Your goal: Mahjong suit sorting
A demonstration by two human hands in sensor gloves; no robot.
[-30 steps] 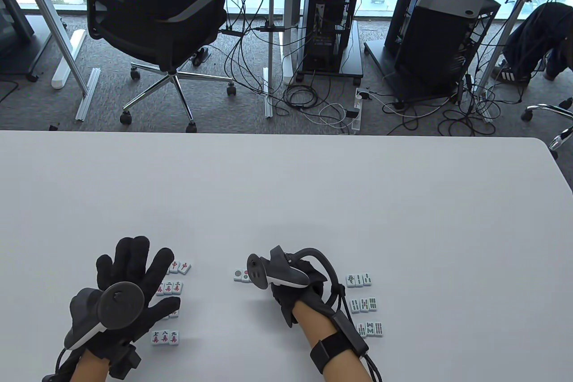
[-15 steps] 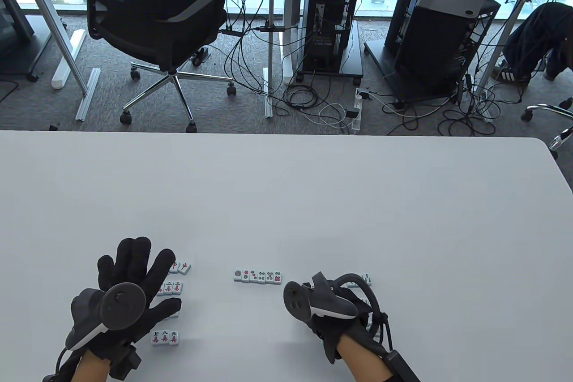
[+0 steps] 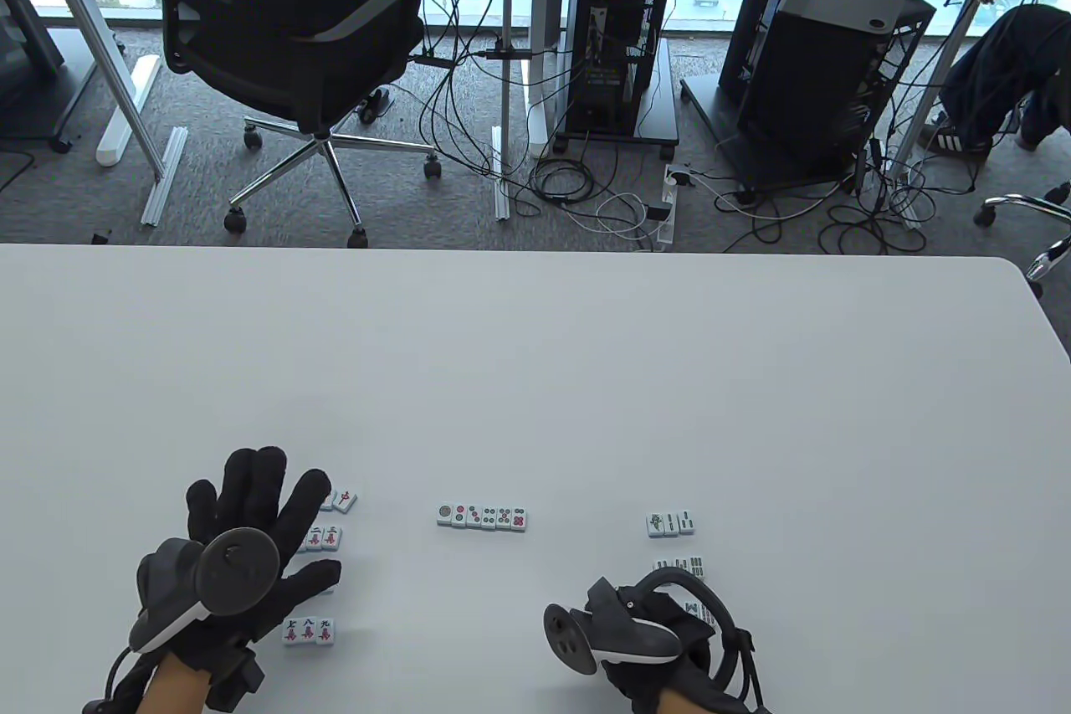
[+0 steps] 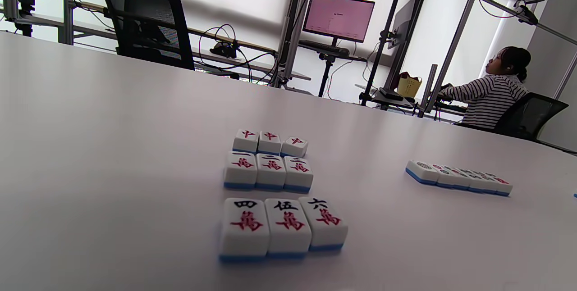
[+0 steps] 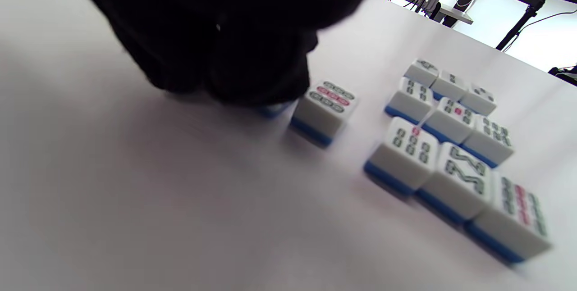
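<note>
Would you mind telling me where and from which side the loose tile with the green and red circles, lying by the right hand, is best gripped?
Pinch the loose circle tile across its two long side faces, coming down from above. It lies flat, face up, apart from the bamboo block, so both sides look free. The right hand is just beside it, its fingertips near one short end, so a thumb-and-finger pinch should do.

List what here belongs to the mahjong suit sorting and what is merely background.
Part of the job:
- character tiles under the left hand
- dot tile row mid-table
- bamboo tiles by the right hand
- loose dot tile

Background:
- office chair
- floor cables
- computer towers
- monitor
</note>
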